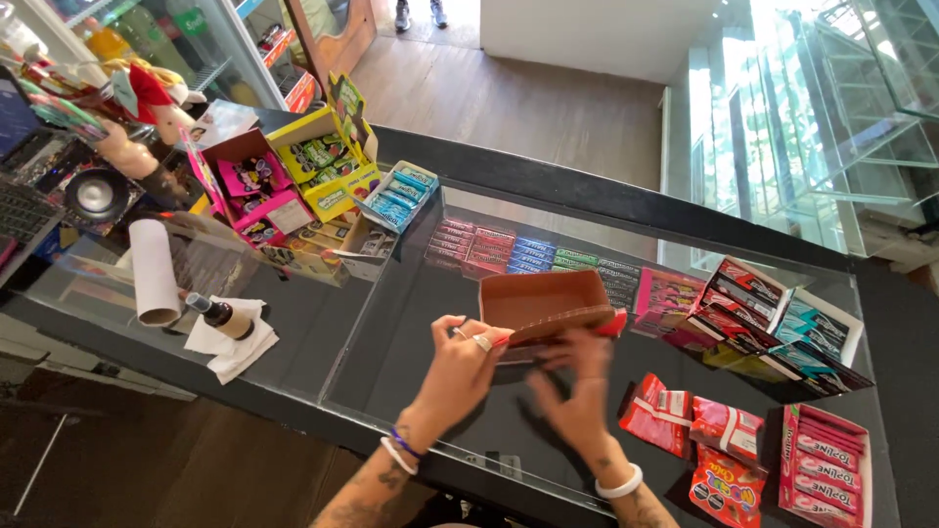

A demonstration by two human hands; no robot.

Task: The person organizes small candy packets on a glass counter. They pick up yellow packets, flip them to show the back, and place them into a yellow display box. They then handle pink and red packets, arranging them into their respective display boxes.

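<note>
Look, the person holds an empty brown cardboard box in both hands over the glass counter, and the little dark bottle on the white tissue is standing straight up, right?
Not quite. In the head view the little dark bottle lies on its side on the white tissue. The rest holds: left hand and right hand hold the brown cardboard box over the glass counter.

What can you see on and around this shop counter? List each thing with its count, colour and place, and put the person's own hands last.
cardboard tray: one, brown, open, counter centre, held by both hands
gum packs: several rows, pink, blue, green, dark, behind the tray
yellow display box: one, far left of counter
pink display box: one, beside the yellow one
blue packs box: one, right of the yellow box
red sweet bags: a few, near right
pink gum box: one, near right corner
paper roll: one, white, near left
small bottle: one, dark, lying on a white tissue
left hand: rings, on tray's left end
right hand: under tray's front edge
</note>
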